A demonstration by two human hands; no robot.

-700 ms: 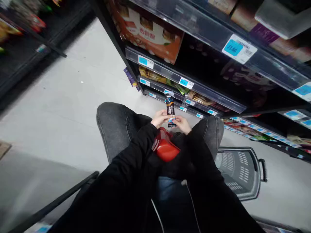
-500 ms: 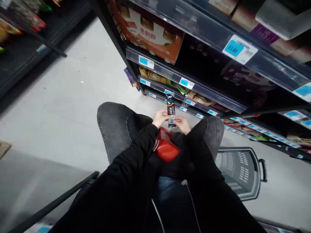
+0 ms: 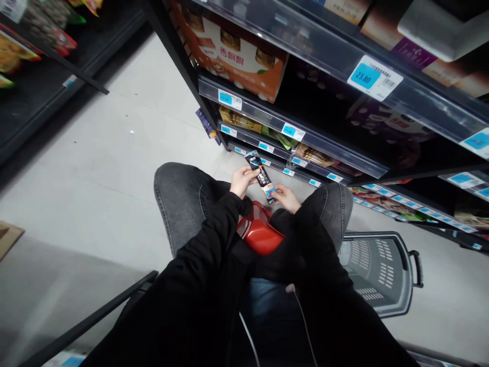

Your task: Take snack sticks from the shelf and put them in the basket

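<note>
Between my two hands is a narrow black snack packet [image 3: 263,177] with blue and orange print, tilted with its top to the left. My left hand [image 3: 243,181] pinches its left side near the middle. At its lower right end, my right hand [image 3: 286,198] grips it between thumb and fingers. Just below the hands, a shiny red bag [image 3: 263,233] with white stripes rests in my lap between my knees. What the packet contains is hidden.
Ahead stands a shelf unit [image 3: 244,109] with price tags and boxed goods, including an orange and white carton [image 3: 237,58]. A grey shopping basket [image 3: 376,270] is on the floor at my right. Another dark shelf [image 3: 76,66] with bagged snacks is at upper left.
The packet has turned from upright to slanted, its top swinging left. My left hand has moved a little left and up along it; my right hand has barely moved.
</note>
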